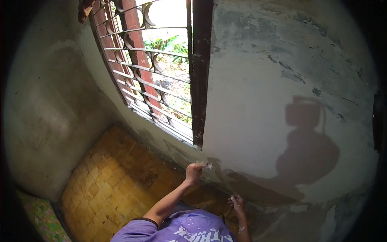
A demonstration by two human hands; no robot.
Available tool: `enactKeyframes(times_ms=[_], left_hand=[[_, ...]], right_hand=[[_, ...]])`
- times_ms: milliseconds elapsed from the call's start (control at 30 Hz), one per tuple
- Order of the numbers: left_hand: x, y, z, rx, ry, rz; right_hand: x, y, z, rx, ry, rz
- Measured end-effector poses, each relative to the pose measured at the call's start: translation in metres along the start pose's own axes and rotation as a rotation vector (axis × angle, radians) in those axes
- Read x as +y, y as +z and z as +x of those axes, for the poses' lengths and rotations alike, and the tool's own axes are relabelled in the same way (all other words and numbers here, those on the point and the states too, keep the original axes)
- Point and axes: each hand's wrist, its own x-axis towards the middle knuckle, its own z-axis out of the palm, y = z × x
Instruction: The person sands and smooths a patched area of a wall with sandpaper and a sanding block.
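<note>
My left hand (194, 172) is closed near the wall, just below the window's lower right corner. From its fingers a small, pale, flat-ended tool (208, 165) points toward the wall; its exact kind is too small to tell. Lower and to the right, my right hand (237, 203) is held with curled fingers in front of the wall's base. Whitish smears show on its fingertips and wrist, and whatever it may hold cannot be made out. The wall (246, 121) beside the window is pale and patchy, with darker, flaking areas higher up.
A barred window (151, 60) with a dark wooden frame (200, 80) opens onto plants outside. Yellow-brown tiles (109, 177) cover the floor. Another wall (48, 105) stands at the left, with a flowered cloth (42, 215) at its foot. My shadow falls on the right wall.
</note>
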Motion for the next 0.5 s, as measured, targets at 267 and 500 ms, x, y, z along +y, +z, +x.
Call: enactKeyframes(times_ms=[267,500], left_hand=[[0.214,-0.144,0.154,0.557,0.559,-0.095],[0.169,-0.107,0.182,0.515,0.479,-0.066]], right_hand=[[-0.014,0.004,0.020,-0.021,-0.066,-0.034],[-0.014,0.019,0.006,0.011,-0.040,0.018]])
